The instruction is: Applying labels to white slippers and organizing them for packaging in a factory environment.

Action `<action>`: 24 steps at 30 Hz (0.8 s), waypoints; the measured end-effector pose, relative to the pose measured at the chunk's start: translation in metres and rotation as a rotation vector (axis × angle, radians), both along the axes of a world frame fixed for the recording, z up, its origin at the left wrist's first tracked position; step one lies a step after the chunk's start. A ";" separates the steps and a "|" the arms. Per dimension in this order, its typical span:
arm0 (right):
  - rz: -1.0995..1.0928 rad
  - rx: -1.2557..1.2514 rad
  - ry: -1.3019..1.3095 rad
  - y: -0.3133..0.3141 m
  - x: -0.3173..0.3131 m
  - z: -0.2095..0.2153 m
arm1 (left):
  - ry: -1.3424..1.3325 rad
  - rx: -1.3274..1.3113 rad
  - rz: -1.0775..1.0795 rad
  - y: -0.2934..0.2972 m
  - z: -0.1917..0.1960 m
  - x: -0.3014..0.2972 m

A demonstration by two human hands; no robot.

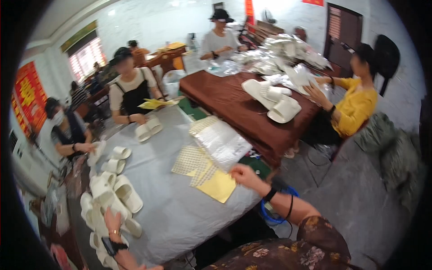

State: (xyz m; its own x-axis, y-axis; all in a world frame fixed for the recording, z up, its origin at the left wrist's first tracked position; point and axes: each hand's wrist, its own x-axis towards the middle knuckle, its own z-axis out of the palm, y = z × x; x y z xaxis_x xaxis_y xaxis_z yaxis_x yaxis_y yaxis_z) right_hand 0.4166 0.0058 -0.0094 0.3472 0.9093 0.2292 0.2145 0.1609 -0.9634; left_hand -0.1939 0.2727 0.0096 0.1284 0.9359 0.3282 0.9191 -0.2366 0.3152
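Observation:
On the left of the table, my left hand (112, 222) reaches down onto a row of cream slippers (105, 186). Its thumb and fingers look apart, and it touches the slippers without a clear grip. My right hand (249, 177) is raised over the table's right edge, thumb and fingers pinched together. Anything between those fingertips is too small to make out. Right beside them lie a yellow backing sheet (217, 188) with patterned sticker sheets (190, 160) and a silvery plastic bag (223, 145).
Across the grey-covered table (157, 198), a person (130, 90) handles a slipper pair (148, 129) and a yellow sheet. Another person (69, 135) works at far left. A brown-covered table (220, 92) bears slippers and a bag heap (288, 49); a person in yellow (355, 101) sits there.

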 end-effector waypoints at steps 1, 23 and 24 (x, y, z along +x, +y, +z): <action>-0.140 -0.011 0.011 -0.015 0.036 0.024 | -0.015 -0.137 -0.010 0.004 0.002 0.037; -1.316 -0.165 0.085 -0.058 0.476 0.104 | 0.051 0.089 -0.083 -0.172 -0.026 0.189; -1.148 0.058 0.454 -0.059 0.473 0.104 | 0.017 0.033 -0.076 -0.184 -0.028 0.192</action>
State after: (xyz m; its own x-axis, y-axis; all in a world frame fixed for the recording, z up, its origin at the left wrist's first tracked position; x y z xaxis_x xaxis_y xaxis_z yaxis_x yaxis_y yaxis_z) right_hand 0.8894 -0.0527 0.0950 0.9958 0.0181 -0.0901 -0.0918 0.1450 -0.9852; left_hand -0.0022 0.0887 -0.0183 0.2039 0.9122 0.3555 0.9032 -0.3154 0.2910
